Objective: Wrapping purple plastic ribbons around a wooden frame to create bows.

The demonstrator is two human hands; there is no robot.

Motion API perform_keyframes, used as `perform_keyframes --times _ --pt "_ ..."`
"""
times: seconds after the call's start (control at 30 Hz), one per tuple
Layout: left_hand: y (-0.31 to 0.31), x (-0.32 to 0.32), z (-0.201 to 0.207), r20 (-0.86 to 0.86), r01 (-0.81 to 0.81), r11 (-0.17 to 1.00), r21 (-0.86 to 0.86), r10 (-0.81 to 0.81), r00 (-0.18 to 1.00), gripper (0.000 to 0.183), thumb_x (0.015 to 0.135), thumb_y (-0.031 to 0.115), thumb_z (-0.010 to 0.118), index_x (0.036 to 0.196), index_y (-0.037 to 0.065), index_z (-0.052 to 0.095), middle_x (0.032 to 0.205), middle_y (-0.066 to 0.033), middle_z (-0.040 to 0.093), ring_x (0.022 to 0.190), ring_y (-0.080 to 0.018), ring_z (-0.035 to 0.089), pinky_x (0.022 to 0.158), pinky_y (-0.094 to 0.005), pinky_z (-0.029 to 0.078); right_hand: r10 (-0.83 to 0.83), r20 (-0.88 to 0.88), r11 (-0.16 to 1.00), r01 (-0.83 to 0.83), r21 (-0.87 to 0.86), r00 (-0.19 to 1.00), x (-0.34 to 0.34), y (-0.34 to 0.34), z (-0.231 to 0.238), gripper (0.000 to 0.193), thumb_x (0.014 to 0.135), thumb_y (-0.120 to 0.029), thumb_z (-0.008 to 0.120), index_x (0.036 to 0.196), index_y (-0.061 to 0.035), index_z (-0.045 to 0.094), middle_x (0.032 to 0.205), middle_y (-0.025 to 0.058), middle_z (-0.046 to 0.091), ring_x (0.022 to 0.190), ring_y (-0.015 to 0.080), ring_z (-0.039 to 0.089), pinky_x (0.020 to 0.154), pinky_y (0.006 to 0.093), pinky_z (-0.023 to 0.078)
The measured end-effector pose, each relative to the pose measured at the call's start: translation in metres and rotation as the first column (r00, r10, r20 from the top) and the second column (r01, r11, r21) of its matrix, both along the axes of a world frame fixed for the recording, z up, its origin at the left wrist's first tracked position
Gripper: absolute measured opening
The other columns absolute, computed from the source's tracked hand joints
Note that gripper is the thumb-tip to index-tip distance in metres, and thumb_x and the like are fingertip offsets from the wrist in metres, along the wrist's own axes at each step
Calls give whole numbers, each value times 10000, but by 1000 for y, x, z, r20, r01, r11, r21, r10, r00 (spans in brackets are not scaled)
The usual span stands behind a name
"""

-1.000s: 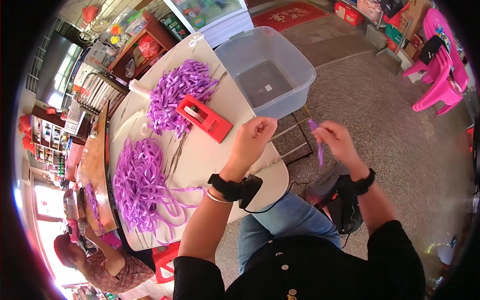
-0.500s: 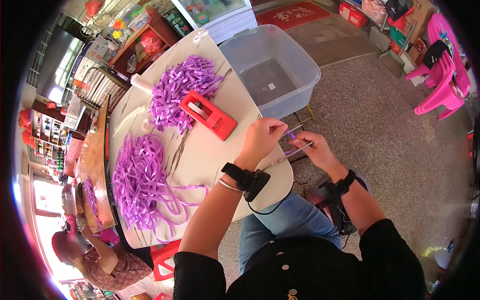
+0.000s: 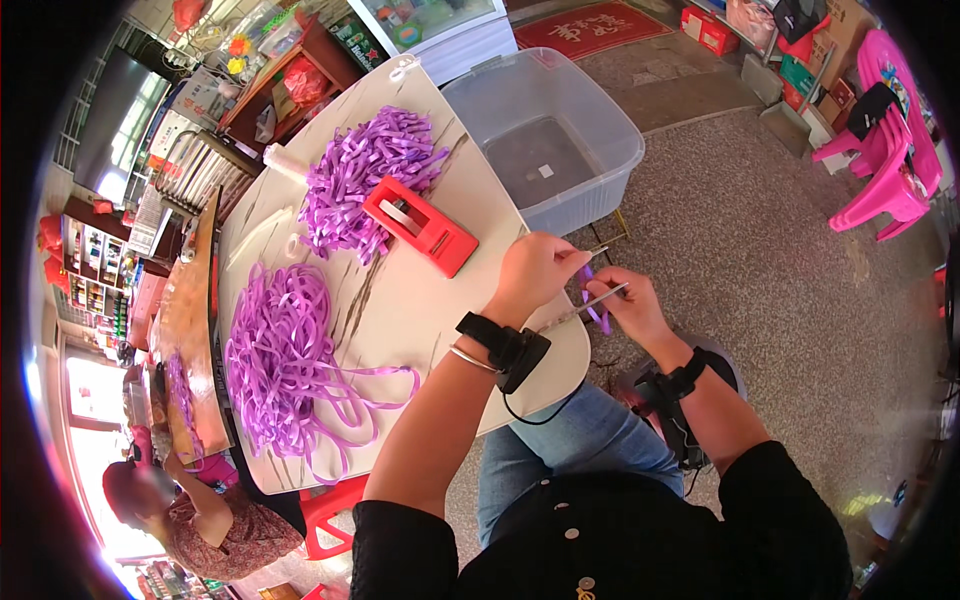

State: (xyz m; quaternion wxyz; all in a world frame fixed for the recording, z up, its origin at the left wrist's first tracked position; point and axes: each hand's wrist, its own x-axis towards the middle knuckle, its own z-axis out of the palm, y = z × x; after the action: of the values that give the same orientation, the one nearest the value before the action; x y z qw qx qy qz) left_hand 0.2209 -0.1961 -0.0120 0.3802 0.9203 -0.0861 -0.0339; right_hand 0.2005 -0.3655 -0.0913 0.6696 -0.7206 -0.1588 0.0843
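Just off the table's right edge, my left hand (image 3: 545, 268) is closed in a pinch on a short purple ribbon (image 3: 604, 322) that hangs between my hands. A thin pale tip pokes out past its fingers; what it belongs to is hidden. My right hand (image 3: 632, 308), close by on the right, is closed around a thin grey rod (image 3: 566, 318), which slants down over the table's edge. Two purple ribbon heaps lie on the table: a pile of short looped pieces (image 3: 350, 195) farther off and a tangle of long ribbon (image 3: 280, 350) nearer. A red tape dispenser (image 3: 440, 245) touches the far pile.
The marbled white table (image 3: 480, 370) spans the middle. Against its right edge stands a clear plastic bin (image 3: 590, 190). Pink chairs (image 3: 885, 150) are at far right. Another person (image 3: 220, 515) sits at lower left near a wooden table (image 3: 185, 320); a red stool (image 3: 330, 515) stands below.
My left hand has shifted slightly right and its fingers have turned. More of the purple ribbon now hangs visible between my hands, and a pale tip shows beyond my left fingers.
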Motion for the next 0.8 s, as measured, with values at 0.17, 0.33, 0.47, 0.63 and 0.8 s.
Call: perform_keyframes --times 0.17,0.33,0.47,0.63,0.8 --pt "-1 3 -5 -4 -20 1000 21 20 1000 221 694 273 648 735 57 673 658 -108 623 617 -264 600 586 -338 469 66 -223 998 -61 33 973 -27 -17 14 140 837 -123 551 840 11 591 730 29 597 699 81 568 610 208 442" --pt "2 5 -8 -60 -16 998 66 20 998 236 699 297 639 754 70 677 666 -101 628 623 -256 604 591 -341 468 112 -407 988 -146 -55 907 -86 -58 47 157 836 -137 553 829 13 598 716 42 614 683 78 568 596 205 433" --pt "2 6 -8 -47 2 996 88 2 999 237 703 306 633 764 82 680 673 -93 633 632 -248 610 597 -337 467 63 -429 941 -197 -274 901 -129 -84 74 123 807 -109 571 763 -3 615 661 39 623 709 89 581 630 211 412" --pt "-3 6 -2 -160 -33 996 80 45 986 254 742 264 634 842 32 660 748 -131 640 687 -218 613 629 -311 461 164 62 929 -133 -346 985 -167 -107 73 48 732 -81 626 692 -59 640 629 32 606 676 147 587 715 264 388" --pt "-3 6 -1 -189 -53 995 84 68 980 259 751 264 633 853 28 659 729 -118 633 669 -188 594 613 -301 451 117 82 956 -90 -281 990 -187 -113 75 19 684 -78 668 679 -84 651 647 18 605 734 182 583 770 307 380"
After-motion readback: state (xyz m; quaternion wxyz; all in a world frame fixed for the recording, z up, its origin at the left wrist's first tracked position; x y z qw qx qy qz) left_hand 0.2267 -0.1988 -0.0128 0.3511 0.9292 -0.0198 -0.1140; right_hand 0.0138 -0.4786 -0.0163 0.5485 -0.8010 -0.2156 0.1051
